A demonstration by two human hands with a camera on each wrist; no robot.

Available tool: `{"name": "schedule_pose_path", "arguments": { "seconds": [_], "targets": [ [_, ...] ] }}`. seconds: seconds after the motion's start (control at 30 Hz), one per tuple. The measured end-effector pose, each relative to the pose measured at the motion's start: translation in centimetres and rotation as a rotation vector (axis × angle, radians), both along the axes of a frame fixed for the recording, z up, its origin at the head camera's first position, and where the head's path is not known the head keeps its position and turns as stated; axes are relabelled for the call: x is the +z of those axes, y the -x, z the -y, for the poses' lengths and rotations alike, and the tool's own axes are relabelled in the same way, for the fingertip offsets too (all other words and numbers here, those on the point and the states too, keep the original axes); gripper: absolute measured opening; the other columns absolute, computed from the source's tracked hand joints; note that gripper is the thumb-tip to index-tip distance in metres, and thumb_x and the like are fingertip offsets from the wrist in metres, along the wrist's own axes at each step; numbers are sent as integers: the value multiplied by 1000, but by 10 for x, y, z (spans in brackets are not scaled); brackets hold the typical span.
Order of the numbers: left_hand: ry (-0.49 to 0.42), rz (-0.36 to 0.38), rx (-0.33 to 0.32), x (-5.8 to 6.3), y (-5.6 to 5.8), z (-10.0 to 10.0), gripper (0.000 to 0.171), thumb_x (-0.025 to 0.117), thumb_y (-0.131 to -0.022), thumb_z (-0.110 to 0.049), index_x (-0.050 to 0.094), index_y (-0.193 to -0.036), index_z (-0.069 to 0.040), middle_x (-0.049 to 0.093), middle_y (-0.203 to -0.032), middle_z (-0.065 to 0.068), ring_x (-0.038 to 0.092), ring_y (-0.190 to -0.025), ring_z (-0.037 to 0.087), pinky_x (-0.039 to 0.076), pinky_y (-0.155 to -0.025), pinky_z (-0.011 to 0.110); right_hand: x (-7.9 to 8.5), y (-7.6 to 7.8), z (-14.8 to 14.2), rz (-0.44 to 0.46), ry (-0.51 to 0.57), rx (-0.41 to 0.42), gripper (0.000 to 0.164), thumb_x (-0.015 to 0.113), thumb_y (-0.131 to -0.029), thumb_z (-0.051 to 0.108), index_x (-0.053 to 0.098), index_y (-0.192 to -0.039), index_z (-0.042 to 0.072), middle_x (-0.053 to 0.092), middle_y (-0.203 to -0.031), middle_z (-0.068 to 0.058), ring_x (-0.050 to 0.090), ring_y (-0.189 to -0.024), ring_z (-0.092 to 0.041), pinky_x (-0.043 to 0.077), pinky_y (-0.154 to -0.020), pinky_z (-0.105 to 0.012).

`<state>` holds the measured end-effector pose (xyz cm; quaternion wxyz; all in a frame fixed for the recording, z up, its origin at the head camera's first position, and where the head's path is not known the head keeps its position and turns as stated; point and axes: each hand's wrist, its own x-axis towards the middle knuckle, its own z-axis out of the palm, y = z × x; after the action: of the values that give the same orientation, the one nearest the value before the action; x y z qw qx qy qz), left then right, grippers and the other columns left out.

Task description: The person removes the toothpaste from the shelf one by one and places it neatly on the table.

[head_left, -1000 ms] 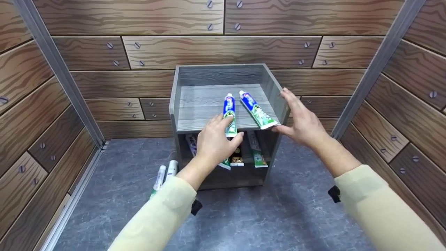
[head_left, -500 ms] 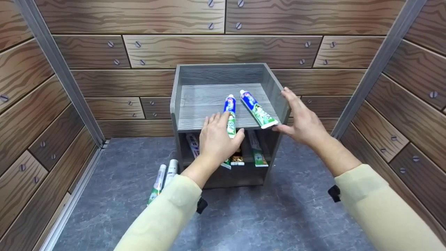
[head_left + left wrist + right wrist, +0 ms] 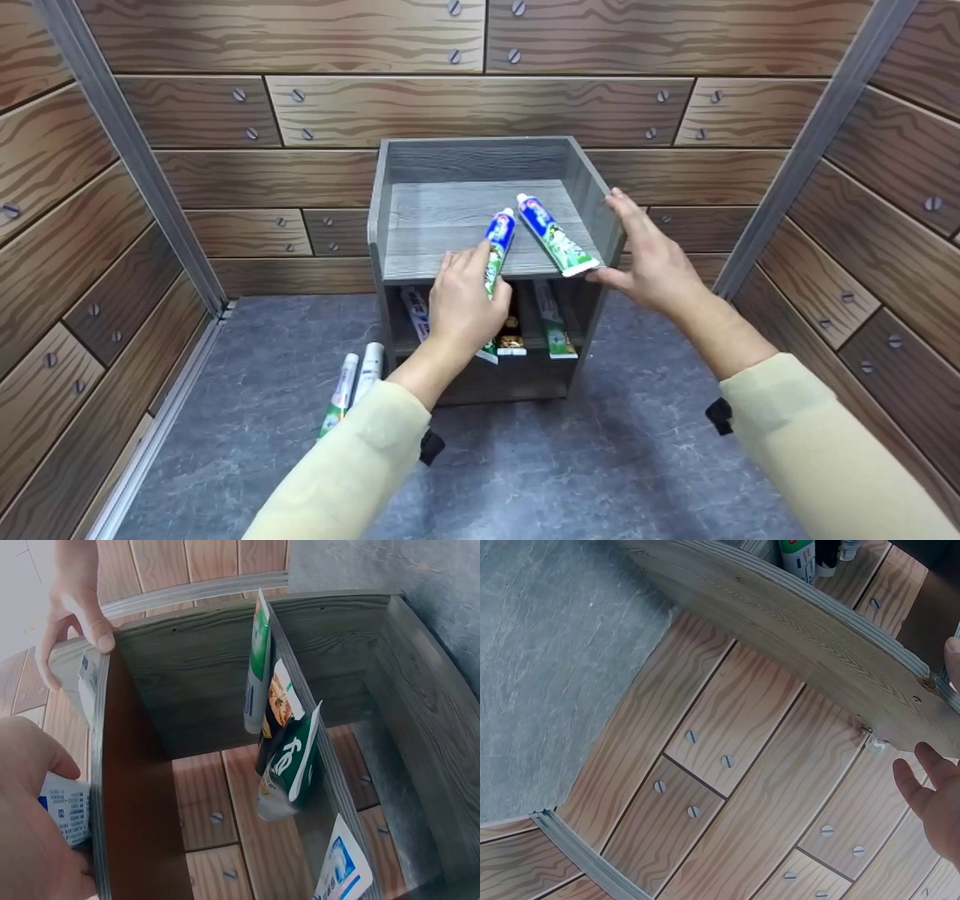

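My left hand grips a blue, white and green toothpaste tube at the front edge of the grey cabinet's top shelf. The tube's capped end points back, and my fingers cover part of its green half. In the left wrist view, the printed back of the tube shows beside my palm. A matching toothpaste tube lies slanted to its right, crimped end at the shelf's front edge. My right hand rests against the cabinet's right side panel, fingers extended along the outside and thumb at the front edge.
Several toothpaste tubes lie on the middle shelf, among them a green one and a black and gold one. Two more tubes, one white and green, lie on the floor left of the cabinet. Wood-patterned walls surround it.
My left hand has closed in around the tube. The tube has turned, its cap end swinging right toward the other tube. My right hand stays in place.
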<state>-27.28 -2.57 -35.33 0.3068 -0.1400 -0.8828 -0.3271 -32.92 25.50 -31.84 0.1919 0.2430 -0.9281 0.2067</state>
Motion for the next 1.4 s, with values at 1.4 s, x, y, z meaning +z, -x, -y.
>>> {"name": "schedule_pose_path", "arguments": {
  "seconds": [1.4],
  "targets": [
    [-173, -407, 56, 54, -72, 122, 51, 71, -89, -4, 67, -139, 2, 68, -137, 19, 69, -118, 34, 62, -91, 43, -1, 1, 1, 28, 12, 0, 104, 92, -84, 20, 26, -165, 15, 21, -176, -10, 42, -146, -48, 41, -110, -68]
  ]
}}
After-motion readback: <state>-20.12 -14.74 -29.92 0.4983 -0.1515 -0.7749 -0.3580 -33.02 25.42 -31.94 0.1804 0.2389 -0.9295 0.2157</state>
